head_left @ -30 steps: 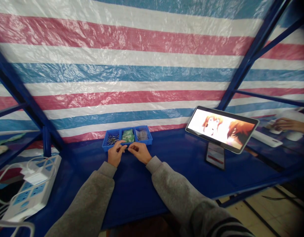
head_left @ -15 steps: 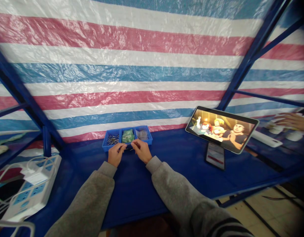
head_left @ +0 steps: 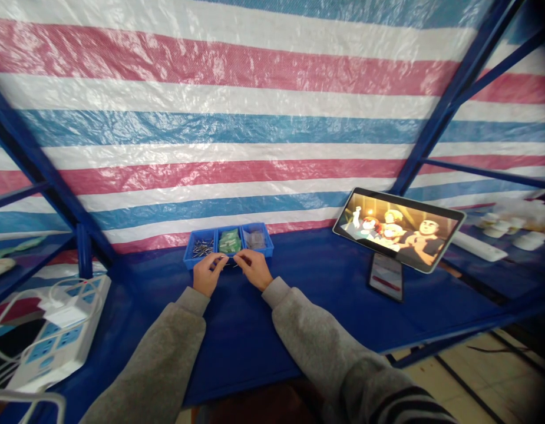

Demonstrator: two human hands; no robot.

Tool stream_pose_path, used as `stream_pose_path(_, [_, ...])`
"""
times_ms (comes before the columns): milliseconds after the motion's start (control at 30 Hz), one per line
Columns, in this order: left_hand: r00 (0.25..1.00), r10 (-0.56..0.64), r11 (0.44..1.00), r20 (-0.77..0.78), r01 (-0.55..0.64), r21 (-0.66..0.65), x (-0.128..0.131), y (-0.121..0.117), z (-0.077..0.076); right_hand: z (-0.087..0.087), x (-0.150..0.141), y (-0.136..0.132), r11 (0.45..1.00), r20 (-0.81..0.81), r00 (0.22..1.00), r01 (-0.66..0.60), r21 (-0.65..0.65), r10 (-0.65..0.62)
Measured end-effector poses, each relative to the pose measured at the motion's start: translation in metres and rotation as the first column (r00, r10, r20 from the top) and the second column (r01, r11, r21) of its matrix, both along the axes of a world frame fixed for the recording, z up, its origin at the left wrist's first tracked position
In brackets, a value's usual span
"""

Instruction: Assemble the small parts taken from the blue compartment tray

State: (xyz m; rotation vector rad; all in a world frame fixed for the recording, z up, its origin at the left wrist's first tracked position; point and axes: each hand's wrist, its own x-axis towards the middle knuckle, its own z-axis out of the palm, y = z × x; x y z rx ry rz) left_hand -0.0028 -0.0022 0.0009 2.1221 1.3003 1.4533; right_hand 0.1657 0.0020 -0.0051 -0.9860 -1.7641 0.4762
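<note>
My left hand (head_left: 207,274) and my right hand (head_left: 253,269) face each other just in front of a three-part blue bin (head_left: 190,263). Both are closed in a pinch, fingertips a short gap apart. Whatever sits in their fingertips is too small to name; a thin pale sliver shows by the right fingers. In the bin's left part lie several small dark and silvery metal pins or screws (head_left: 202,248). Green packets (head_left: 230,241) fill the middle part, and the right part holds greyish clear plastic bags (head_left: 255,239).
To the right, a tablet (head_left: 398,229) playing a cartoon leans up behind a phone (head_left: 386,277) on the blue table (head_left: 250,347). A white power strip (head_left: 73,347) with tangled cables lies at left. White cups (head_left: 531,240) stand far right. Blue frame posts (head_left: 435,123) flank the striped sheet.
My hands have hardly moved, still pinching; the fingertips shifted slightly. Another person's hand at the far right, over the white cups, is no longer distinctly visible.
</note>
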Motion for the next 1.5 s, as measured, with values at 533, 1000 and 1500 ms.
stream_pose_path(533, [0.994,0.004,0.998,-0.107,0.002,0.058,0.0013,-0.0008,0.0014,-0.0036,0.0013,0.0047,0.997,-0.048,0.995,0.082,-0.005,-0.083])
stream_pose_path(1000, [0.991,-0.037,0.998,-0.129,0.043,0.045,-0.0018,0.0016,0.0002,-0.0002,0.0010,0.0019,0.999,-0.066,0.997,0.047,0.005,-0.046])
stream_pose_path(1500, [0.997,-0.064,0.992,0.038,0.067,-0.104,0.0034,-0.0048,0.0031,-0.0019,-0.0014,-0.0001,0.995,0.003,0.996,-0.093,0.035,0.093])
